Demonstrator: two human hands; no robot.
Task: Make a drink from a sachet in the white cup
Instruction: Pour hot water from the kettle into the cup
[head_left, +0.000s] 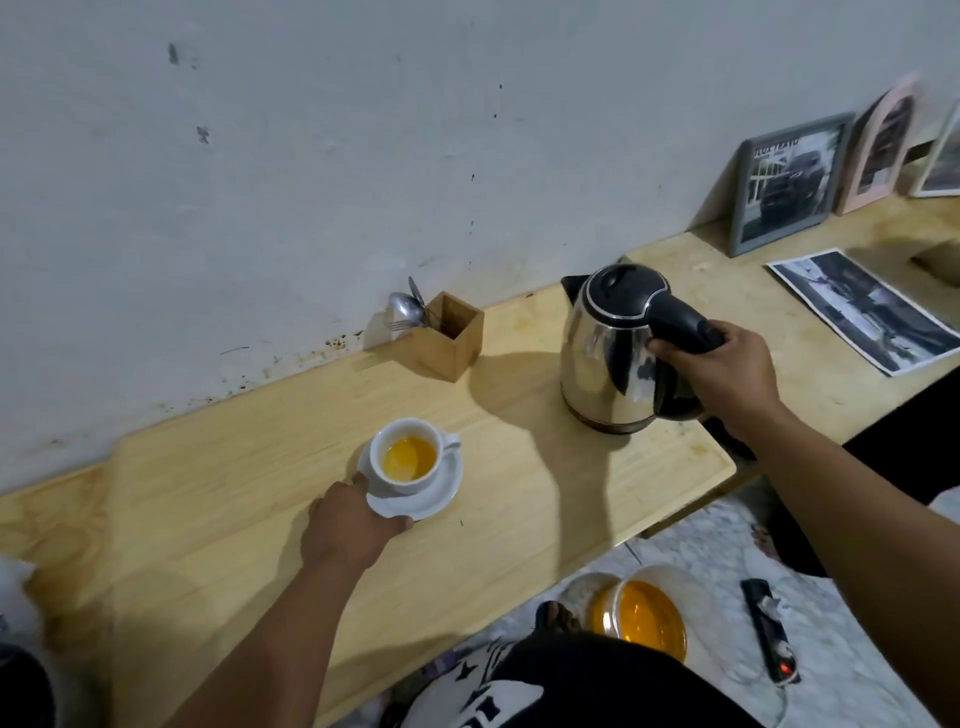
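The white cup (406, 454) stands on a white saucer (441, 496) on the wooden table (218, 519), holding orange-yellow liquid. My left hand (350, 522) grips the saucer's near-left rim, thumb under the front edge. To the right stands a steel kettle (605, 358) with a black lid, upright on the table. My right hand (727, 364) is closed around the kettle's black handle. No sachet is visible.
A wooden cutlery box (449, 338) with a spoon and fork sits by the wall behind the cup. Framed pictures (789, 184) and a loose photo print (862, 309) lie at the far right. On the floor are a bowl of orange liquid (641, 618) and a power strip (771, 631).
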